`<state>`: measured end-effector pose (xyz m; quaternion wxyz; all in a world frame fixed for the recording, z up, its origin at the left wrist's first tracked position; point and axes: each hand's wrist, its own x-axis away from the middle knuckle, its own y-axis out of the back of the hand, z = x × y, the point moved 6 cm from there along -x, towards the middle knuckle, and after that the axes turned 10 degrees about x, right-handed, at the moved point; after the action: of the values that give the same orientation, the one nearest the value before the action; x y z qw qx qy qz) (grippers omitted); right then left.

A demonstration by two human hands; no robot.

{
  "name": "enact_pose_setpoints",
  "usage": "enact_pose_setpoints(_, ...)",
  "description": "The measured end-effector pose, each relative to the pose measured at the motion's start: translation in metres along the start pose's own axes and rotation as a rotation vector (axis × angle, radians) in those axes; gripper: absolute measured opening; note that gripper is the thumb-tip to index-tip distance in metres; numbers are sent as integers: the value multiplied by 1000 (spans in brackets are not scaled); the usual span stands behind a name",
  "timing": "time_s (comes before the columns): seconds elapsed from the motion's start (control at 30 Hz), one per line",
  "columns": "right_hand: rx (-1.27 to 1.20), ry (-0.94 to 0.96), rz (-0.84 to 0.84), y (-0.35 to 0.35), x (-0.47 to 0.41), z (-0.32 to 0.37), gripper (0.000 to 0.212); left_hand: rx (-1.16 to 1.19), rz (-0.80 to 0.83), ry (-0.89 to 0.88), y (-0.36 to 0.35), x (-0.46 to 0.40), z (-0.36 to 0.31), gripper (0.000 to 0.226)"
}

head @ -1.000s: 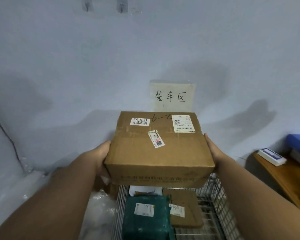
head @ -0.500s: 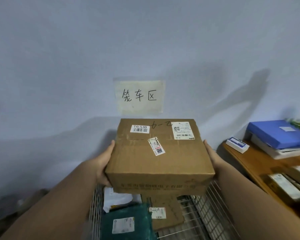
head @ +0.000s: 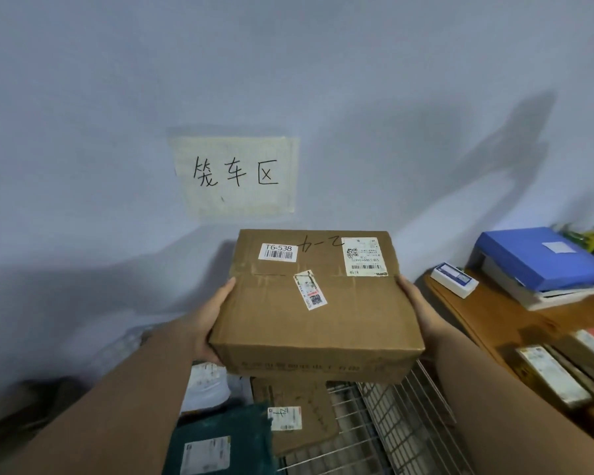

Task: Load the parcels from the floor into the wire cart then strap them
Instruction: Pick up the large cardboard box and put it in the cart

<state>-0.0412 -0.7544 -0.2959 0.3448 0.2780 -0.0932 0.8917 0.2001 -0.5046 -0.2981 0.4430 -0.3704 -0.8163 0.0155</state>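
Left hand (head: 210, 320) and right hand (head: 417, 311) grip a taped brown box (head: 314, 313) bearing labels, above the cart (head: 405, 426)

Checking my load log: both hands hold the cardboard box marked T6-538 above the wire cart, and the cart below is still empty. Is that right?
Not quite. The head view shows the cart already holds parcels: a green parcel and a flat brown parcel. The rest stands: left hand and right hand hold the box above it.

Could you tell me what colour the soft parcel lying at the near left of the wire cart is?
Dark teal green parcel, seen in the head view.
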Motion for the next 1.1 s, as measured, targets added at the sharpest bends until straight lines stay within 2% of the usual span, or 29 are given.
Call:
enact_pose_setpoints(0.13,-22,-17,20,32,-35,-3,72,29,-55,-109,-15,-55,18,70)
enact_pose_setpoints(0.2,-6,-44,20,47,-56,-11,66,21,-94,-120,-18,-78,32,64)
enact_pose_setpoints(0.3,45,-100,32,66,-91,-26,52,12,-120,-84,-21,-125,55,68)
enact_pose_setpoints(0.4,84,-133,58,74,-129,-53,41,-26,-277,-119,-15,-163,80,64)
enact_pose_setpoints(0.5,115,-180,67,82,-176,-98,31,-111,-341,-121,-5,-210,112,79)
enact_pose_setpoints(0.57,147,-208,49,83,-205,-130,35,-168,-408,-93,8,-239,135,85)
enact_pose_setpoints(0.7,160,-322,-21,83,-257,-210,42,-383,-534,-48,24,-293,180,53)
enact_pose_setpoints(0.83,150,-385,-69,82,-306,-287,46,-430,-572,-32,48,-353,229,40)
enact_pose_setpoints(0.97,141,-381,-71,78,-362,-342,43,-531,-607,6,76,-407,262,36)
enact_pose_setpoints(1.1,180,-347,-5,66,-415,-381,38,-561,-634,-13,98,-451,281,49)
